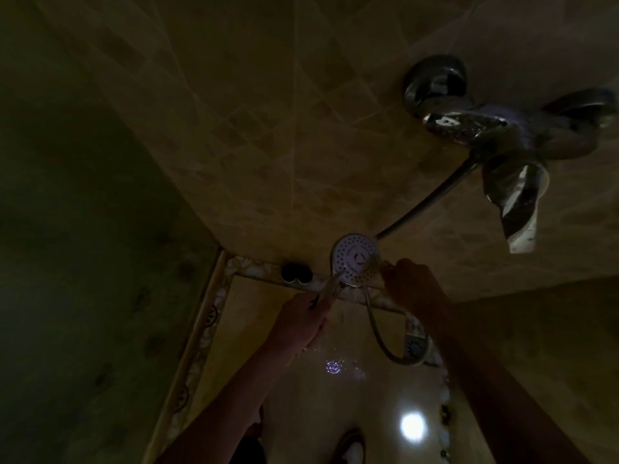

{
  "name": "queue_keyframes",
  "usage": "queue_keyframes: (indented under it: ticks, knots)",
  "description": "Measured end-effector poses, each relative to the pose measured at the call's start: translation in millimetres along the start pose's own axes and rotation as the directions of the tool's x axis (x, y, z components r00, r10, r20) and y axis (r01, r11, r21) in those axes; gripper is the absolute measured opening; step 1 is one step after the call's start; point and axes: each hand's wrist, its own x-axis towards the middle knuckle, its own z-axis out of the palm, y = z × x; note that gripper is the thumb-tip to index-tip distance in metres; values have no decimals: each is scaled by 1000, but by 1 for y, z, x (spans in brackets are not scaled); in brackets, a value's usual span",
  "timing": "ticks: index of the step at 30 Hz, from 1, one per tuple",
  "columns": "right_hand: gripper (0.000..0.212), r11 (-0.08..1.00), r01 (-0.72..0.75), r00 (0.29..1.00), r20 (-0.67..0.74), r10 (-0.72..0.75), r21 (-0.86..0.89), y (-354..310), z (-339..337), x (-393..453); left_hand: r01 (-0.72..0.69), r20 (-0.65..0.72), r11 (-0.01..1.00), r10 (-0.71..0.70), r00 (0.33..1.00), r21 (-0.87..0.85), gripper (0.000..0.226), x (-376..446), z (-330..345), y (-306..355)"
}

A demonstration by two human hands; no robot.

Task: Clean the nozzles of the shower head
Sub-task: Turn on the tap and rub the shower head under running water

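Note:
The round white shower head (355, 259) faces me in the dim shower, its ring of small nozzles visible. My right hand (413, 284) grips it from the right side, behind the face. My left hand (301, 318) is closed on a thin pale tool, apparently a small brush (330, 288), whose tip rests against the lower left of the nozzle face. A metal hose (382, 339) loops down from the head and back up to the tap.
The chrome mixer tap (502, 128) with its lever juts from the tiled wall at upper right. A dark small object (296, 272) sits on the patterned ledge left of the head. A floor drain (415, 346) lies by the hose loop. The floor shines wet.

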Motion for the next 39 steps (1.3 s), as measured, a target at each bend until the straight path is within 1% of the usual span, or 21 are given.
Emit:
queue_keyframes:
  ticks: [1,3,5,6,7,9,10,12,14,15,16,17,19,20,21,25,28,29,30,36,39]
  knots:
    - [25,998,-47,998,45,46,33,-1,0,-6,-1,2,1000,1,1000,-2,32,1,0,-1]
    - [36,1000,-13,988,157,17,-28,-1,13,-9,-1,4,1000,1,1000,-15,33,4,1,-2]
    - [42,995,77,980,185,-66,-55,-6,21,-12,2,4,1000,-2,1000,-30,31,6,2,-4]
    - [42,991,112,984,148,-100,-72,-13,20,-13,1,5,1000,-1,1000,-28,31,6,3,-5]
    - [40,990,134,990,58,-132,-31,-20,15,-14,-2,6,1000,2,1000,-21,31,5,3,-5]
    - [38,991,135,991,-7,-135,26,-24,12,-7,-11,1,1000,11,1000,-1,35,4,3,-6]
    - [38,989,58,998,2,-58,133,-23,6,-2,-11,0,1000,11,1000,5,36,3,3,-5]
    - [34,978,-47,998,41,39,205,-17,-2,3,-9,4,1000,9,1000,7,37,0,3,-3]
    - [26,983,-34,999,38,27,181,-11,-7,-2,-23,4,1000,23,1000,12,38,-3,2,-1]
    - [26,995,-25,999,-31,29,100,-5,-5,-1,-31,-1,999,31,1000,20,38,-4,1,0]
    - [29,992,-86,996,34,83,92,-2,-4,-3,-36,-5,999,36,999,25,37,-5,1,2]
    - [35,996,-62,997,55,59,60,1,3,-4,-40,-6,999,40,999,23,36,-6,1,3]
    - [45,989,-143,955,267,127,41,3,12,-6,-41,-9,999,41,999,1,32,-6,2,4]
    - [47,987,-144,951,287,118,72,-3,17,-6,-37,-12,999,37,999,-7,31,-6,2,4]
    - [48,993,-93,958,280,70,72,-8,20,-9,-37,-12,999,37,999,-5,32,-6,2,4]
    - [42,973,-85,987,149,53,214,-21,13,2,-27,6,1000,27,1000,8,34,-6,1,5]
    - [32,951,-183,974,181,140,249,-15,-1,7,-14,7,1000,14,1000,9,31,-8,-1,8]
    - [26,941,-183,980,135,149,285,-7,1,9,-20,6,1000,20,1000,9,31,-9,-2,9]
    - [24,937,-216,972,156,178,273,-1,2,9,-25,0,1000,25,1000,2,31,-10,-3,10]
    - [31,945,-211,959,239,152,248,2,32,-11,-40,-20,999,40,999,-22,32,-12,-4,11]
    - [37,951,-140,974,210,83,275,-9,32,-9,-35,-27,999,35,999,-9,33,-12,-4,10]
